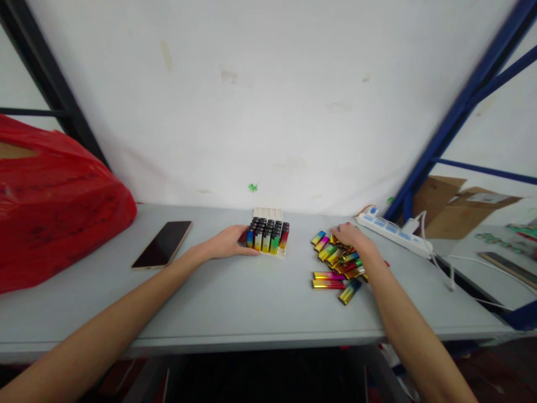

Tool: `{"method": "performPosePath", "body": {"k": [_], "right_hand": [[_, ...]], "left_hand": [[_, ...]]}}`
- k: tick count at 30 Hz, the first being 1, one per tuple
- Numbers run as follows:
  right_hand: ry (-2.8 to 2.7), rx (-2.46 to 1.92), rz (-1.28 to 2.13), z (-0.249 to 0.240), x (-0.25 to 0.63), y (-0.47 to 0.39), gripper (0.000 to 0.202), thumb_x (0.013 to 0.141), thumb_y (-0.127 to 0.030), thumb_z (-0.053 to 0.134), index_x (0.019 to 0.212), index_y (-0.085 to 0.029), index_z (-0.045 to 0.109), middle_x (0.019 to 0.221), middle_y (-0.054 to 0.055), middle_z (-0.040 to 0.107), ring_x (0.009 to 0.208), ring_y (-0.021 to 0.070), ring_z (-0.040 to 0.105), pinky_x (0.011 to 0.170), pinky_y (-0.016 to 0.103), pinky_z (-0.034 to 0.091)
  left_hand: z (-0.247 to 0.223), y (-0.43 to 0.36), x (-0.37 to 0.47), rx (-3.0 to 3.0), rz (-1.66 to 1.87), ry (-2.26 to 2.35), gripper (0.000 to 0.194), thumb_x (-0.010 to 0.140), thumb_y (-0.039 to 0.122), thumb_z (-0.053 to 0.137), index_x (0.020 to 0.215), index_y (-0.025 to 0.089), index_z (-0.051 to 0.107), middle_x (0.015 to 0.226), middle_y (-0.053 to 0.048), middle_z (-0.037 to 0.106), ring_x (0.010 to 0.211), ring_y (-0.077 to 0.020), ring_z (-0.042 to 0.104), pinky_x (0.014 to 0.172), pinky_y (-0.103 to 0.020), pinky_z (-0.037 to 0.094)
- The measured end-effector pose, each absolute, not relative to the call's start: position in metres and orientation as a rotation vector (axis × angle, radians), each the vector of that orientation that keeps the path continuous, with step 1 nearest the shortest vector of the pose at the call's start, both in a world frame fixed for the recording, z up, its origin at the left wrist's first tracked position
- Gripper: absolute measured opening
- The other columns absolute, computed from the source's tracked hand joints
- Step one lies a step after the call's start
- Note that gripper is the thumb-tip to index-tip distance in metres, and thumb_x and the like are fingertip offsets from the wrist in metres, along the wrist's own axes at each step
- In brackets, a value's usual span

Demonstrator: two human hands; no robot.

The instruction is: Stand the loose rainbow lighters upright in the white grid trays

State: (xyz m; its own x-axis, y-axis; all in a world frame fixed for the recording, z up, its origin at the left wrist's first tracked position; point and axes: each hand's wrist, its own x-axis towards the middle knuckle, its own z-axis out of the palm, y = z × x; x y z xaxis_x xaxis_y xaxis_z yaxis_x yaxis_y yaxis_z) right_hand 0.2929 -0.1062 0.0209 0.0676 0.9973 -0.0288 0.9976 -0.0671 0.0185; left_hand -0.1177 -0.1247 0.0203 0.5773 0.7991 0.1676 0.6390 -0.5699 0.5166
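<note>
A cream tray stands on the grey table, partly filled with several upright rainbow-coloured lighters. My left hand rests against the tray's left side, touching the front-left lighters. To the right lies a loose pile of the same lighters. My right hand lies on top of the pile's far part, fingers curled down onto the lighters; whether it grips one is hidden.
A dark phone lies left of the tray. A red plastic bag fills the left end. A white power strip with cables sits at the back right, with cardboard boxes beyond and a blue rack post.
</note>
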Motion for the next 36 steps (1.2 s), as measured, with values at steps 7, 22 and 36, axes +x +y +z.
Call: {"method": "performPosePath", "body": {"k": [7,22,36], "right_hand": [[2.315,2.002,0.035,0.03,0.269,-0.106,0.036,0.103,-0.033,0.053,0.112,-0.007,0.076,0.119,0.023,0.074,0.112,0.0279,0.07,0.094,0.03,0.048],[2.315,2.343,0.031,0.009,0.274,-0.096,0.04,0.097,-0.028,0.06,0.132,-0.01,0.065,0.123,0.019,0.073,0.113,0.0259,0.069,0.095,0.031,0.049],[2.813,2.375,-1.451,0.03,0.235,-0.116,0.027,0.098,-0.046,0.046,0.109,-0.022,0.049,0.073,-0.004,0.057,0.053,0.0126,0.046,0.053,0.024,0.039]], "left_hand": [[0.022,-0.126,-0.117,2.424,0.527,1.195,0.07,0.07,0.072,0.078,0.113,0.018,0.071,0.11,-0.008,0.077,0.096,-0.0312,0.071,0.081,-0.035,0.054],[0.021,-0.126,-0.117,2.427,0.552,1.163,0.07,0.068,0.076,0.076,0.108,0.018,0.071,0.1,-0.008,0.078,0.09,-0.0297,0.071,0.079,-0.033,0.054],[0.021,-0.127,-0.116,2.402,0.586,1.108,0.07,0.069,0.072,0.078,0.112,0.017,0.071,0.101,-0.008,0.078,0.092,-0.0297,0.071,0.08,-0.033,0.053]]}}
